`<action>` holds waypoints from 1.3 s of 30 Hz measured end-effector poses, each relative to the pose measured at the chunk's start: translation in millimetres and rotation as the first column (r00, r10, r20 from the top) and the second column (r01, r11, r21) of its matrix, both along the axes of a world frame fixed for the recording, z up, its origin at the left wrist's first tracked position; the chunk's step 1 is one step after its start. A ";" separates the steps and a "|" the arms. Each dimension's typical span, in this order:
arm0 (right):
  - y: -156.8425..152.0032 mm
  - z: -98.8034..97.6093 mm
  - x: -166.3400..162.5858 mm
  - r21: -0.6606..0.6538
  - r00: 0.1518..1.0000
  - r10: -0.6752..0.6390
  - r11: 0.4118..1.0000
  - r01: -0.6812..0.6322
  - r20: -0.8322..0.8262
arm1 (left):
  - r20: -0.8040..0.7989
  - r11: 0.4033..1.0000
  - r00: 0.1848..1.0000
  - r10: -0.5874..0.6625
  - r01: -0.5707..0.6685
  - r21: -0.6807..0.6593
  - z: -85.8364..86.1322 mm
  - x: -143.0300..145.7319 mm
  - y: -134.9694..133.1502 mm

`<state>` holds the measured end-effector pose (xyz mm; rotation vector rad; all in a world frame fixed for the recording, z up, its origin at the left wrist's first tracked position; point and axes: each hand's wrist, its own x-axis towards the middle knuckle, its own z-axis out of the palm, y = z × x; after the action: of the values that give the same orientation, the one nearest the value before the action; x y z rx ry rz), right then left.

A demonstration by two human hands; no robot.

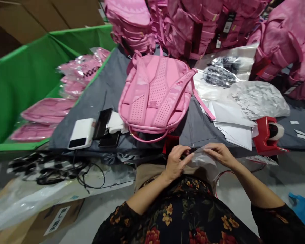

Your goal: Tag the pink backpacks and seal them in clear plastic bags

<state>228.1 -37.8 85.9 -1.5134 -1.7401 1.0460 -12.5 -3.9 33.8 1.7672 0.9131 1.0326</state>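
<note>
My left hand (175, 162) and my right hand (220, 154) are close to my body at the table's front edge, and both pinch a small clear plastic bag (202, 157) between them. Something dark and thin shows at the bag's top edge; I cannot make it out. Just beyond my hands a pink backpack (156, 93) lies back side up on the grey table cover (101, 91), its straps and mesh padding facing me. A red tag (170, 142) peeks out beneath the backpack's near edge.
A red tape dispenser (268, 135) sits at right by white paper sheets (234, 125) and a bag of paper slips (259, 98). A white device (81, 133) and black phones (105, 130) lie at left. A green bin (22, 78) holds bagged pink backpacks (48, 110). More pink backpacks (193, 23) are piled behind.
</note>
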 end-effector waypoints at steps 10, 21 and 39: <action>20.7 -8.7 -4.1 -0.256 0.798 0.539 0.839 -0.481 0.268 | -0.336 0.836 0.819 0.465 -0.531 -0.139 -30.3 12.6 28.0; 52.3 -4.4 4.5 -0.396 0.930 0.367 0.851 -0.345 -0.020 | -0.005 0.835 1.000 -0.030 0.022 -0.550 -25.1 -44.7 13.6; 39.0 24.0 -11.2 -0.244 0.963 0.267 0.937 -0.249 0.044 | 0.407 0.734 0.859 0.311 0.055 -0.677 -20.5 -35.6 43.0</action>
<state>216.9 1.2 109.9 -1.5089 -1.9654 1.3874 -48.0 39.2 13.2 0.7723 0.9248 1.0060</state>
